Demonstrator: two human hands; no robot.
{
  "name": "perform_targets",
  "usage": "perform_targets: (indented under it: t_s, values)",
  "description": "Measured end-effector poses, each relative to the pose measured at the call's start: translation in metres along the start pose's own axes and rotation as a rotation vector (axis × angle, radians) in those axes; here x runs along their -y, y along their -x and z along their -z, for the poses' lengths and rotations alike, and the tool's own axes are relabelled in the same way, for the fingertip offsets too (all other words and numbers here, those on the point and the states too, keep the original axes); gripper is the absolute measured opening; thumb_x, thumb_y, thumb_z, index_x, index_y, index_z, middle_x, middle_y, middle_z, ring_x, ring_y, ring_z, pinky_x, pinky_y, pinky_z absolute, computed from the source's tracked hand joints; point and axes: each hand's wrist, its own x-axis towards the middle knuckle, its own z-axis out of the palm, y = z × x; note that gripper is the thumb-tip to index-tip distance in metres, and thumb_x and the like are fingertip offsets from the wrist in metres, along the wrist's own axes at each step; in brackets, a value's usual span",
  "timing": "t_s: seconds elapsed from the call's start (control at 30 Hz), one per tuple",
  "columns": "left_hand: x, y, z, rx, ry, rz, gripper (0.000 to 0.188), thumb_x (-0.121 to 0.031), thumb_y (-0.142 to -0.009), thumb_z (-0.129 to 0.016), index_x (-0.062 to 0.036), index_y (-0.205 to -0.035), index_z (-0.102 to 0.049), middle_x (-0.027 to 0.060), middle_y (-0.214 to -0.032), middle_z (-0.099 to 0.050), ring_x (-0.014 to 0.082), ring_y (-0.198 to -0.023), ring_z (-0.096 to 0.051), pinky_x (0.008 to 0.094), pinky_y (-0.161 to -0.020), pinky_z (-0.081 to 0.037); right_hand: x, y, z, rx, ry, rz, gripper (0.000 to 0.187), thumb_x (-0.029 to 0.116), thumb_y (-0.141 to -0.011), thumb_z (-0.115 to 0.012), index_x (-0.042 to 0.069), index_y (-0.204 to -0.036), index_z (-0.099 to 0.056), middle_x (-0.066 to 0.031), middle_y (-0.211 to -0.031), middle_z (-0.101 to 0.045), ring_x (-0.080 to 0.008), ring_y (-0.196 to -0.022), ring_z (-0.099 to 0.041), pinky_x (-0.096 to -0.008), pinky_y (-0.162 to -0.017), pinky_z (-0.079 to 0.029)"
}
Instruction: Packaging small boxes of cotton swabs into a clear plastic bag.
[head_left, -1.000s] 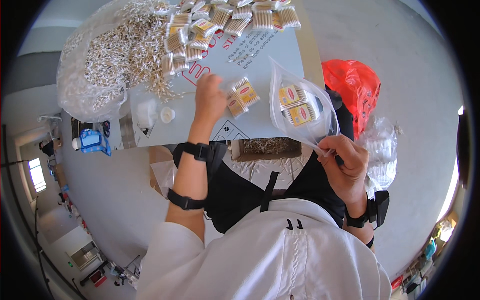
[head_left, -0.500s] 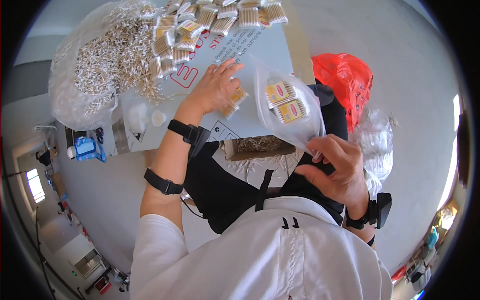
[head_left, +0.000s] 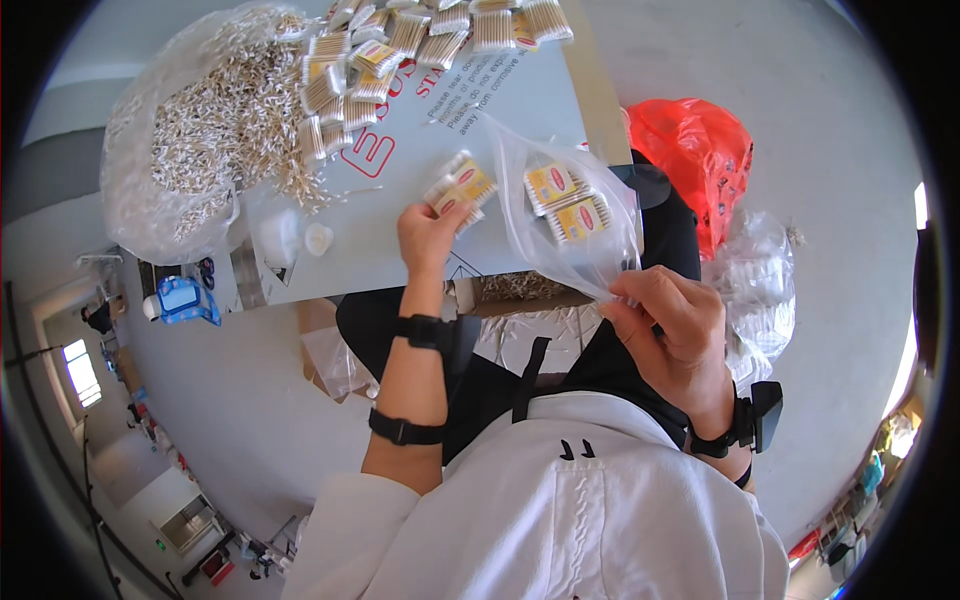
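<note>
My left hand (head_left: 428, 236) is closed on two small packs of cotton swabs (head_left: 462, 184) with yellow labels, above the table left of the bag. Between the thumb and fingers of my right hand (head_left: 672, 325) is the edge of a clear plastic bag (head_left: 530, 225). The bag lies partly on the table, and its near corner reaches over the front edge. Two yellow-labelled swab packs (head_left: 578, 219) show inside it, one behind the other.
Many bundled swab packs (head_left: 408, 34) are piled at the table's far side. A big clear bag of loose swabs (head_left: 205, 150) stands at the left. Below the front edge is a box of swabs (head_left: 530, 288). A red plastic bag (head_left: 700, 165) is at the right.
My left hand has drawn back toward me, its fingers now closed round the swab packs, which it had been reaching over. My right hand stays at the bag's edge.
</note>
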Motion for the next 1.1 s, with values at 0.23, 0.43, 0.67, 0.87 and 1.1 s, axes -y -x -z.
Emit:
perform_targets:
  t_s: [0.23,0.43,0.67,0.87,1.1]
  values:
    - [-0.032,0.005,-0.004,0.094,0.553,0.157,0.03,-0.016,-0.07,-0.082,0.0022,-0.068,-0.059,0.0081,-0.064,-0.061,0.0115,-0.053,-0.056,0.0265,-0.046,-0.041,-0.003,0.004,0.002,-0.026,-0.015,-0.034,0.01,-0.001,-0.081,-0.069,-0.001,-0.088,-0.061,-0.0099,-0.071,-0.059,-0.0198,-0.055,-0.056,-0.0277,-0.051,-0.044]
    - [-0.007,-0.018,-0.048,-0.069,0.246,-0.191,0.031,-0.017,-0.071,-0.079,0.0025,-0.074,-0.055,0.0107,-0.064,-0.06,0.022,-0.052,-0.055,0.0379,-0.049,-0.043,0.008,-0.006,-0.001,-0.243,0.29,0.076,0.024,0.006,-0.076,-0.075,0.001,-0.096,-0.063,-0.01,-0.08,-0.061,-0.0182,-0.056,-0.056,-0.0273,-0.051,-0.043]
    - [-0.043,0.0,-0.058,-0.076,-0.019,-0.401,0.027,-0.014,-0.07,-0.075,-0.0008,-0.075,-0.052,0.0157,-0.082,-0.06,0.0322,-0.067,-0.059,0.0401,-0.065,-0.048,0.013,-0.034,-0.003,-0.157,0.465,-0.155,0.047,0.018,-0.069,-0.082,0.003,-0.107,-0.059,-0.01,-0.086,-0.062,-0.0187,-0.058,-0.059,-0.0313,-0.05,-0.046]
    - [-0.11,0.033,0.051,0.086,1.084,-0.436,0.053,0.008,-0.075,-0.068,0.0005,-0.122,-0.046,0.0167,-0.117,-0.06,0.0256,-0.106,-0.061,0.0425,-0.092,-0.052,0.002,-0.029,-0.011,-0.147,0.29,-0.191,0.019,0.007,-0.08,-0.072,0.001,-0.092,-0.058,-0.0075,-0.065,-0.057,-0.0131,-0.052,-0.054,-0.0263,-0.048,-0.042]
    - [-0.167,0.117,0.048,0.337,0.49,-0.749,0.043,0.004,-0.078,-0.069,0.0024,-0.115,-0.047,0.0139,-0.108,-0.062,0.0211,-0.098,-0.064,0.0357,-0.083,-0.054,-0.007,-0.043,-0.008,-0.168,-0.344,-0.422,0.015,0.009,-0.094,-0.057,-0.002,-0.083,-0.057,-0.0001,-0.065,-0.056,-0.0024,-0.054,-0.048,-0.02,-0.05,-0.037]
